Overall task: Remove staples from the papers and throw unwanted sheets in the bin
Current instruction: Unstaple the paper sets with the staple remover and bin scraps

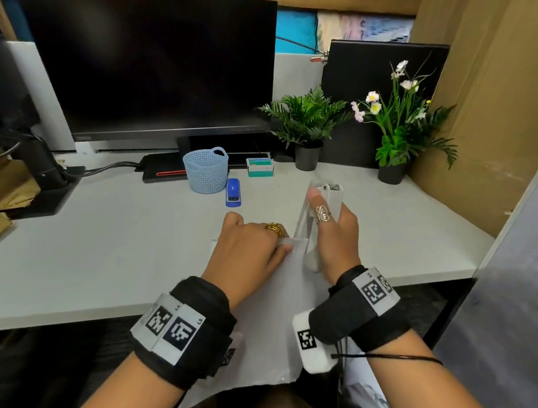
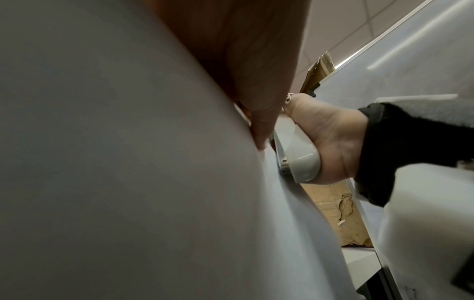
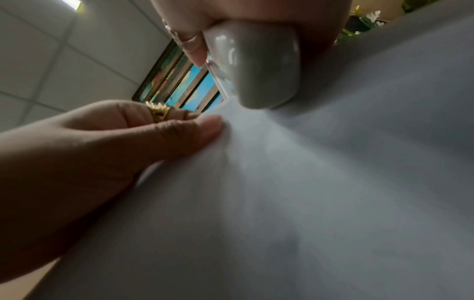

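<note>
The white papers [image 1: 270, 307] lie at the near edge of the tabletop [image 1: 106, 253], their near end hanging over it toward the person. The left hand [image 1: 249, 251] pinches their far corner, thumb on top and fingers curled beneath, a gold ring on one finger. Just right of that corner the right hand [image 1: 334, 234] has its grip wrapped round a grey stapler [image 1: 321, 216] held upright, its lower end touching the papers by the pinched corner; the wrist views show it meeting the sheet there. Farther off on the tabletop stand a light blue mesh basket [image 1: 205, 170], a blue stapler [image 1: 233, 192] just right of it, and a small staple box [image 1: 259, 167]. Behind them are a dark monitor [image 1: 143, 64] and two potted plants [image 1: 309, 125].
</note>
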Motion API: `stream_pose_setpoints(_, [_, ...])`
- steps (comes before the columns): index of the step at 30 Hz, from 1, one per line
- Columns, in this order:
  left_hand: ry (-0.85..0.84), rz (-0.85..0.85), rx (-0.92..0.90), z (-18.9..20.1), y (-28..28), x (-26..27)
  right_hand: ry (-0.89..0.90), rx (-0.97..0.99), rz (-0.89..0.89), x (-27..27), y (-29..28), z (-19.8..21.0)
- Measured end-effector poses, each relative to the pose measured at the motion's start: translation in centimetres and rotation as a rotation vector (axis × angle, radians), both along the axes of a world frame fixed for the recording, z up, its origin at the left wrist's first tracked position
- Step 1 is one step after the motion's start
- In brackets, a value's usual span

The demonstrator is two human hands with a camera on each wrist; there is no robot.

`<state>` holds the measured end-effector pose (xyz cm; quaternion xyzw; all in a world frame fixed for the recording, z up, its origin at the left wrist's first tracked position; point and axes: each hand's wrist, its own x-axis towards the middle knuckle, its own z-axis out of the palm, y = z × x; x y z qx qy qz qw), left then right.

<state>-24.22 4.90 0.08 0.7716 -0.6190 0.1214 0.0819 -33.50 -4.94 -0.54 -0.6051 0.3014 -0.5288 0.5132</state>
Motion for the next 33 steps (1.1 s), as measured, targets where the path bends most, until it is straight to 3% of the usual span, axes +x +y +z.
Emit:
stream_pose_setpoints(16, [-0.042,-0.051,0.090,-0.7,0.1,-0.1,0.023,0.188,0.053,0.1,-1.2,-0.7])
stream_pose_setpoints(24, [-0.066,-0.083,0.084,-1.5,0.2,-0.2,0.045,0.146,0.029,0.1,-1.3,-1.8])
stream_pose_setpoints(30, [-0.032,-0.074,0.083,-1.7,0.2,0.4,0.160,0.363,0.146,0.6,-5.5,-1.9])
stream_pose_setpoints(33, [-0.025,-0.069,0.089,-2.0,0.2,0.8,0.442,0.401,0.095,-0.7,-8.1,-2.2])
